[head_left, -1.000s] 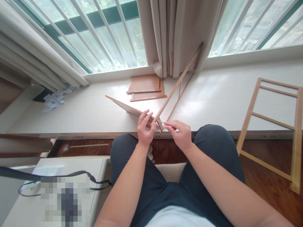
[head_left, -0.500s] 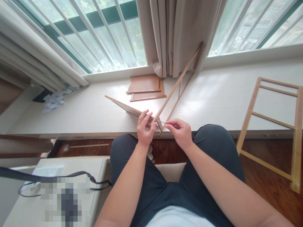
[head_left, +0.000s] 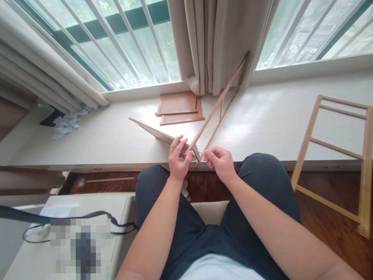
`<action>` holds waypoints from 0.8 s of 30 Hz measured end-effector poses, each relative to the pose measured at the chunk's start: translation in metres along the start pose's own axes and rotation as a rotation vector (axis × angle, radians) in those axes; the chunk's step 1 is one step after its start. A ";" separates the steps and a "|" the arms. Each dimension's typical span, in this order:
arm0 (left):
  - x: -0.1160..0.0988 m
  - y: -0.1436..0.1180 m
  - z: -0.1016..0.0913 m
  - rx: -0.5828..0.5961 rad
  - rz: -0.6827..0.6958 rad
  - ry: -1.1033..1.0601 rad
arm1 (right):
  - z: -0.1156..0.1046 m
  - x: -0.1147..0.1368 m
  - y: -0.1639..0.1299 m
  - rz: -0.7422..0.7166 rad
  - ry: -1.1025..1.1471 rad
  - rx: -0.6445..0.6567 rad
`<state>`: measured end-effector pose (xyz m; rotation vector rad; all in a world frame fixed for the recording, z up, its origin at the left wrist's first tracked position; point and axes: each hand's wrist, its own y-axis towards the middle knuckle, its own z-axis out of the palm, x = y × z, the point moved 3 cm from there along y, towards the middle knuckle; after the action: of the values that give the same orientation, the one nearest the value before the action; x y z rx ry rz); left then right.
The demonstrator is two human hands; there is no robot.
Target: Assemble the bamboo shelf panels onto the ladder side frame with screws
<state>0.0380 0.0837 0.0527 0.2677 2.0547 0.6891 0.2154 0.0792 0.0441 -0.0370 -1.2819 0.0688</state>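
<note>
My left hand [head_left: 178,159] grips the corner where a wooden panel [head_left: 159,134] meets a tall wooden ladder-like frame [head_left: 217,105]. Its thumb presses the frame's near end, and the fingers lie over the panel's edge. Between the fingertips of my right hand [head_left: 220,161] is a thin silver metal rod [head_left: 198,151], whose far end reaches the joint of panel and frame. I cannot make out the shape of the rod's tip. The panel slants off to the left, while the frame stands on edge and runs back toward the curtain.
Two brown wooden panels [head_left: 179,107] lie overlapped on the white window ledge [head_left: 122,144]. Another wooden frame [head_left: 313,140] leans against the ledge at right. Crumpled paper [head_left: 65,126] is at far left. A white table [head_left: 121,210] with a black strap [head_left: 101,214] stands lower left.
The fingers of my right hand have curled and rolled slightly around the metal rod. My left hand, the panel and the frame stay put.
</note>
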 end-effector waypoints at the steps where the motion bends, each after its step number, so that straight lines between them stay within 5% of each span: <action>1: 0.000 0.000 0.000 0.000 0.002 0.003 | 0.001 0.000 0.001 0.012 0.031 0.012; 8: 0.000 0.000 0.001 0.002 0.013 -0.005 | 0.004 -0.006 0.003 0.152 0.244 0.113; 24: -0.001 0.001 0.000 0.000 0.008 0.004 | 0.015 -0.012 -0.002 0.298 0.242 0.238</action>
<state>0.0389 0.0835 0.0539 0.2755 2.0580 0.6951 0.1980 0.0762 0.0371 -0.0308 -1.0114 0.4590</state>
